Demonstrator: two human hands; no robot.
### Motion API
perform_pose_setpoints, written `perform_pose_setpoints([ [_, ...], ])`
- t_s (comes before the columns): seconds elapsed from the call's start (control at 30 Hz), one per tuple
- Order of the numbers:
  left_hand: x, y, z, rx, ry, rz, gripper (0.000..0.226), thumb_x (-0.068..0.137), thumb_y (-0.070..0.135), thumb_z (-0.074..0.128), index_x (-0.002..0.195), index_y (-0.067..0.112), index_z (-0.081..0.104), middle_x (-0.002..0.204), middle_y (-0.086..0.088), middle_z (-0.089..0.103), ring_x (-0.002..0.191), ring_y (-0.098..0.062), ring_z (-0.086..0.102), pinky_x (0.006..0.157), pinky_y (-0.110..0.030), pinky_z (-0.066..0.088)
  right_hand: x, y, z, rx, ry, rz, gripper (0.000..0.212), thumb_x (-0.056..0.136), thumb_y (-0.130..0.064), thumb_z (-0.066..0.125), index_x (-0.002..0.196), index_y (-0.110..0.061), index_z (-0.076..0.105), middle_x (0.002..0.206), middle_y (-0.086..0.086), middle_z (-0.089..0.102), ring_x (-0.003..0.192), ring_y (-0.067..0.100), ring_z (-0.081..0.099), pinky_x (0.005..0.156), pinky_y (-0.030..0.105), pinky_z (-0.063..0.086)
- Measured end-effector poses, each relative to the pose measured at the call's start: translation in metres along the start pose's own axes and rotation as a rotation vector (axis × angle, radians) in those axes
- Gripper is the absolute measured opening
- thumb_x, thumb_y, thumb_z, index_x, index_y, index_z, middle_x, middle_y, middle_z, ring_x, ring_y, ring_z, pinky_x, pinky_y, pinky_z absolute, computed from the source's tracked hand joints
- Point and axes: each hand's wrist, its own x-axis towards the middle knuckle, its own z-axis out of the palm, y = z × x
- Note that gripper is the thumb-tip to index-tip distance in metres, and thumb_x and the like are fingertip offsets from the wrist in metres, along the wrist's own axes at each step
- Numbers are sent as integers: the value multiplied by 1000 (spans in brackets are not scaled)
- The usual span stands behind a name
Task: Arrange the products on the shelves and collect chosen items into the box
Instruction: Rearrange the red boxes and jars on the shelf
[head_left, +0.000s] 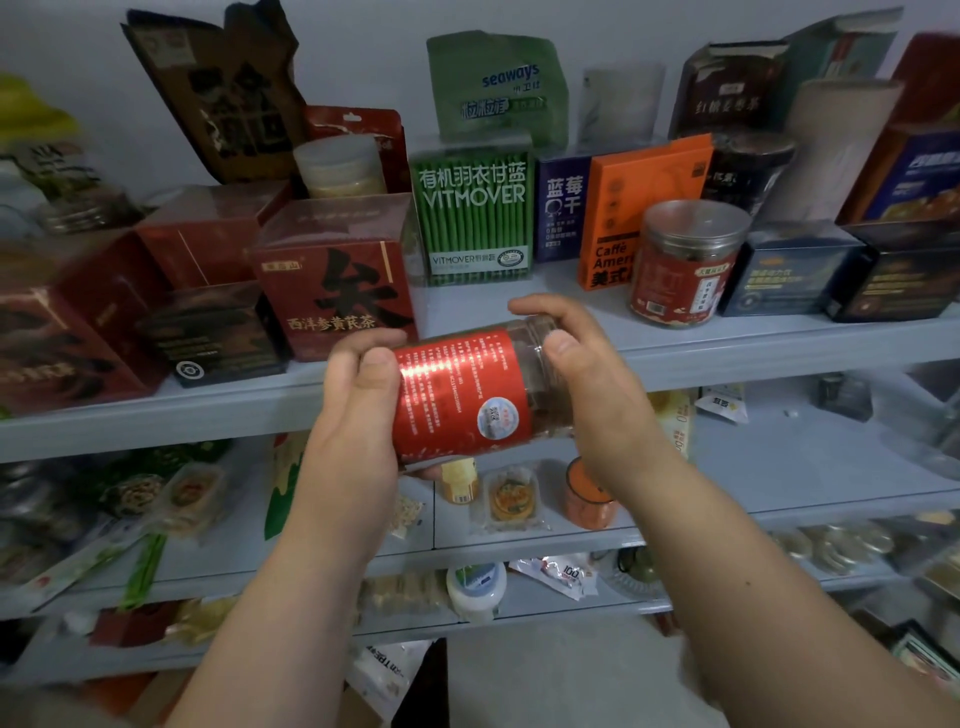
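Note:
I hold a clear plastic jar with a red label (462, 395) on its side in front of the top shelf (727, 353). My left hand (358, 415) grips its base end on the left. My right hand (582, 374) wraps its lid end on the right, and the lid is hidden by the fingers. A matching jar with a silver lid (685, 265) stands upright on the top shelf to the right, apart from my hands. No collecting box can be made out for certain.
The top shelf holds a red tea box (337, 280), a green VITMOVER box (472, 208), an orange coffee box (634, 208) and dark boxes (789, 270). Lower shelves (779, 499) carry small cups, packets and jars. Bare floor (561, 670) lies below.

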Motion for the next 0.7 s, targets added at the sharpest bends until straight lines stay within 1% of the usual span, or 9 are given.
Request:
perform_pose_setpoints([
  [0.1, 2, 2, -6, -16, 15, -4, 29, 89, 58, 46, 110, 44, 60, 100, 9, 70, 82, -18, 74, 53, -34, 53, 4, -4, -19, -6, -230, 39, 68, 75, -43, 62, 140, -55, 47, 141, -13, 51, 122, 13, 62, 93, 40, 58],
  [0.17, 3, 1, -7, -22, 22, -1, 33, 90, 58, 45, 113, 41, 60, 99, 9, 71, 82, -17, 74, 53, -35, 53, 0, -5, -27, -62, -325, -16, 77, 79, -25, 63, 146, -55, 40, 144, -18, 49, 132, 12, 55, 96, 37, 56],
  [0.2, 2, 1, -8, -22, 24, 0, 34, 90, 58, 45, 114, 40, 60, 97, 10, 71, 81, -17, 73, 53, -34, 53, 0, -5, -29, -102, -333, -23, 75, 81, -27, 61, 147, -56, 39, 142, -19, 50, 132, 10, 54, 96, 36, 56],
  [0.3, 1, 0, -9, -25, 13, 0, 32, 89, 56, 47, 113, 41, 60, 100, 8, 70, 81, -16, 73, 51, -31, 52, 8, -6, -29, -249, -241, 41, 59, 86, -72, 47, 144, -67, 34, 139, -26, 53, 130, 8, 55, 106, 43, 50],
  [0.33, 1, 0, -9, -26, 11, -3, 31, 88, 56, 47, 112, 41, 60, 102, 6, 69, 81, -16, 73, 51, -31, 52, 11, -6, -31, -254, -234, 77, 58, 85, -77, 44, 142, -70, 34, 141, -24, 55, 131, 9, 55, 107, 47, 48],
  [0.47, 2, -1, -8, -39, 30, -11, 35, 87, 57, 48, 114, 38, 60, 103, 2, 69, 78, -17, 73, 50, -33, 53, 10, -6, -34, -178, -338, 35, 66, 79, -52, 67, 140, -61, 43, 140, -9, 53, 125, 14, 61, 96, 44, 58],
  [0.57, 4, -3, -6, -32, 31, -3, 40, 89, 57, 45, 118, 32, 59, 94, 7, 72, 75, -17, 72, 48, -31, 52, 3, 0, -21, -88, -249, -69, 59, 77, -48, 62, 134, -54, 50, 131, -3, 56, 116, 22, 64, 85, 46, 61],
  [0.63, 4, -2, -3, -39, 16, -42, 43, 93, 58, 43, 118, 26, 60, 90, 4, 74, 70, -18, 72, 46, -32, 50, 1, 6, -7, -60, -148, -154, 58, 79, -45, 56, 137, -49, 50, 128, 1, 54, 114, 27, 61, 87, 49, 58],
  [0.7, 5, -1, 1, -65, -2, -138, 42, 102, 56, 40, 112, 23, 64, 82, -2, 74, 64, -20, 70, 44, -30, 47, 1, 8, 0, -160, -72, -289, 57, 80, -42, 50, 138, -39, 51, 125, 0, 53, 113, 20, 59, 92, 39, 54],
])
